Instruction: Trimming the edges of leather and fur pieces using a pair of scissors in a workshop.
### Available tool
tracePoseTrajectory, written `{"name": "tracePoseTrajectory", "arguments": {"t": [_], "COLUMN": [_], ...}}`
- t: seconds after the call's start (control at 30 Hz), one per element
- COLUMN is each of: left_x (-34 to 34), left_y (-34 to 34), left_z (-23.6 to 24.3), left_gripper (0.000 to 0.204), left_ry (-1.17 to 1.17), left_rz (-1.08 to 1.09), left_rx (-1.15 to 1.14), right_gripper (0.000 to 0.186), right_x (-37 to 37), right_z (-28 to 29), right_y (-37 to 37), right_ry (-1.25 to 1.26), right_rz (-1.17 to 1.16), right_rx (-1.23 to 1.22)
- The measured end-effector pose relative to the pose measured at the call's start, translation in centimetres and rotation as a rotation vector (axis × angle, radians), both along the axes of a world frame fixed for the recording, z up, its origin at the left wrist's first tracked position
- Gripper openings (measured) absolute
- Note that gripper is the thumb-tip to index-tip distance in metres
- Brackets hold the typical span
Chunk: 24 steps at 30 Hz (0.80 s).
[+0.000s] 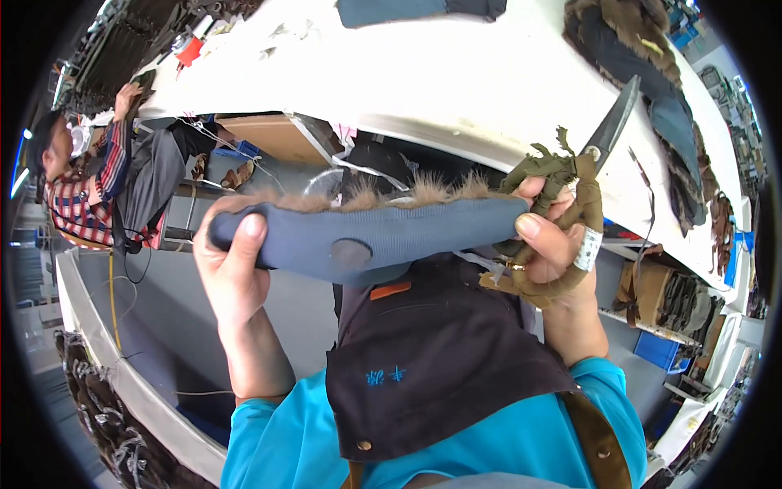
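Head view: a blue-grey fabric strip [383,236] with a brown fur edge is held up in front of the person's dark apron [444,350] — the left hand [232,261] clamps its left end, the right hand [554,236] pinches its right end. That right hand also grips scissors [607,130] with olive cloth-wrapped handles, blade pointing up over the white surface [456,81] above the strip
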<state>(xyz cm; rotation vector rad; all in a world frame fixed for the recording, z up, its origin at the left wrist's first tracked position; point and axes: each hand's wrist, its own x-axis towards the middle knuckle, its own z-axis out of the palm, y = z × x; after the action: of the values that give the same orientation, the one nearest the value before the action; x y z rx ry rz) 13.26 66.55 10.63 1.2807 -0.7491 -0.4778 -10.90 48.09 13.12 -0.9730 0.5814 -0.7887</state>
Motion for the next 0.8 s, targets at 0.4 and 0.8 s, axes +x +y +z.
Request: {"name": "tracePoseTrajectory", "arguments": {"t": [0.4, 0.8], "left_x": [-2.9, -4.9], "left_y": [-2.7, -9.0], "left_z": [-0.7, 4.7], "left_gripper": [0.036, 0.033], "left_ry": [-0.558, -0.939], "left_rz": [0.253, -0.516], "left_rx": [0.315, 0.324], "right_gripper": [0.019, 0.019], "right_x": [-1.8, 0.3], "right_z": [-1.6, -0.4], "right_y": [-0.8, -0.4], "right_ry": [0.197, 0.107], "right_rz": [0.301, 0.292], "right_rx": [-0.143, -0.147]}}
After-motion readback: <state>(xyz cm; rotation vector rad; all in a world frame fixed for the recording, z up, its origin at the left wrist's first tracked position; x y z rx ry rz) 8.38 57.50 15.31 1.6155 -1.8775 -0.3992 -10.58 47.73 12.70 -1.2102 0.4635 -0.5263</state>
